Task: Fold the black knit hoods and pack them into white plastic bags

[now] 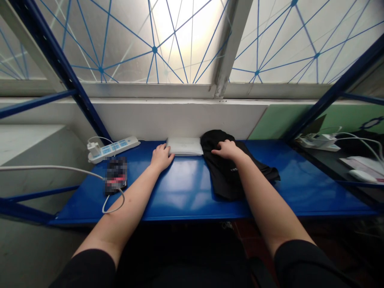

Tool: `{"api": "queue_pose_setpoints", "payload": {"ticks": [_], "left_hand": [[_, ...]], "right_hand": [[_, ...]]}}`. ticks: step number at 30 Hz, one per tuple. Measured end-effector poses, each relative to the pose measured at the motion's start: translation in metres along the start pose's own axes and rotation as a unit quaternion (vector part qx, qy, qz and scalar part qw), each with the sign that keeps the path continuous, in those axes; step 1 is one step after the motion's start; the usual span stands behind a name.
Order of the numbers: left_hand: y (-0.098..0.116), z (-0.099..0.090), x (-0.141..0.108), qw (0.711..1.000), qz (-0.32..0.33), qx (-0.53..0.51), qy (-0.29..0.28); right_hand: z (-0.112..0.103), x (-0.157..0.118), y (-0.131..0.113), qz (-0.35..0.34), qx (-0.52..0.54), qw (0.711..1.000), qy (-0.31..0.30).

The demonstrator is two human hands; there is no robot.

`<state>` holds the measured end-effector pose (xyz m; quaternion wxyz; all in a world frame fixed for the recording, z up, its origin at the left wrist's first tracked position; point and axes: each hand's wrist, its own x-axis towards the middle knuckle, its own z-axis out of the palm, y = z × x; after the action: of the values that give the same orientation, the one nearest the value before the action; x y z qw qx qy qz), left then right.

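Observation:
A flat white packet [184,147] lies at the back of the blue desk [177,188], close to the wall. My left hand [162,157] rests at the packet's left end, fingers spread and touching its edge. To the packet's right is a crumpled black cloth [220,176], perhaps a garment or a bag, with small pale lettering on it. My right hand [228,149] lies over the upper part of this cloth, thumb and fingers apart. My right forearm covers some of the cloth.
On the left lie a white power strip [115,149] with a plugged-in charger and a phone [116,176], its screen blurred, on a white cable. Blue metal posts [87,108] flank the desk. Another power strip [319,142] and a white mouse [361,175] are at right.

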<state>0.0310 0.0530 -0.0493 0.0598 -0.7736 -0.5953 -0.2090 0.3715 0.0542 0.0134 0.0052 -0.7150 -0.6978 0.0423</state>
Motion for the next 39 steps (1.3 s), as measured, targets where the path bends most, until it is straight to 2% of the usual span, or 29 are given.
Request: {"api": "queue_pose_setpoints", "payload": {"ticks": [3,6,10,14,16,19,22,24,25,26,27,29,30,32,34,36,38,39], "left_hand": [[0.001,-0.003,-0.004,0.998,0.06,-0.029,0.015],[0.004,-0.005,-0.007,0.992,0.114,-0.045,-0.038],[0.011,-0.008,-0.011,0.986,0.094,-0.024,-0.136],[0.016,-0.01,-0.011,0.987,0.066,-0.006,-0.149],[0.016,-0.01,-0.012,0.988,0.062,-0.006,-0.144],[0.017,-0.009,-0.012,0.99,0.056,-0.014,-0.127],[0.019,-0.013,-0.013,0.994,0.062,-0.041,-0.08],[0.021,-0.02,-0.014,0.994,0.065,-0.077,-0.048],[0.022,-0.023,-0.015,0.992,0.064,-0.099,-0.038],[0.023,-0.027,-0.016,0.989,0.064,-0.125,-0.036],[0.024,-0.029,-0.017,0.985,0.068,-0.155,-0.042],[0.026,-0.032,-0.019,0.97,0.084,-0.217,-0.066],[0.027,-0.032,-0.02,0.963,0.092,-0.239,-0.077],[0.03,-0.029,-0.022,0.956,0.107,-0.258,-0.092],[0.034,-0.022,-0.023,0.954,0.11,-0.26,-0.098],[0.038,-0.016,-0.023,0.95,0.086,-0.279,-0.109],[0.039,-0.011,-0.021,0.938,0.029,-0.32,-0.127],[0.039,-0.011,-0.019,0.926,-0.003,-0.349,-0.143]], "right_hand": [[-0.002,-0.005,-0.002,0.023,0.012,1.0,0.006],[0.008,-0.015,-0.001,0.006,0.039,0.999,-0.01],[0.017,-0.021,0.001,-0.029,0.061,0.998,0.011],[0.009,-0.019,0.009,-0.041,0.156,0.983,0.085],[0.002,-0.02,0.009,-0.047,0.268,0.954,0.127],[-0.006,-0.03,-0.008,-0.094,0.476,0.863,0.142],[-0.009,-0.045,-0.043,-0.184,0.607,0.769,0.077],[-0.009,-0.053,-0.064,-0.263,0.622,0.737,0.0],[-0.009,-0.054,-0.07,-0.283,0.611,0.739,-0.011],[-0.008,-0.054,-0.073,-0.285,0.586,0.759,0.007],[-0.006,-0.052,-0.072,-0.262,0.545,0.794,0.052],[-0.002,-0.043,-0.06,-0.153,0.411,0.883,0.17],[0.001,-0.038,-0.052,-0.084,0.332,0.916,0.208],[0.007,-0.026,-0.036,0.021,0.225,0.952,0.207],[0.01,-0.018,-0.026,0.053,0.22,0.962,0.152],[0.007,-0.017,-0.023,0.023,0.289,0.952,0.102],[0.0,-0.024,-0.026,-0.054,0.402,0.913,0.044],[-0.006,-0.03,-0.028,-0.105,0.465,0.879,0.008]]}}
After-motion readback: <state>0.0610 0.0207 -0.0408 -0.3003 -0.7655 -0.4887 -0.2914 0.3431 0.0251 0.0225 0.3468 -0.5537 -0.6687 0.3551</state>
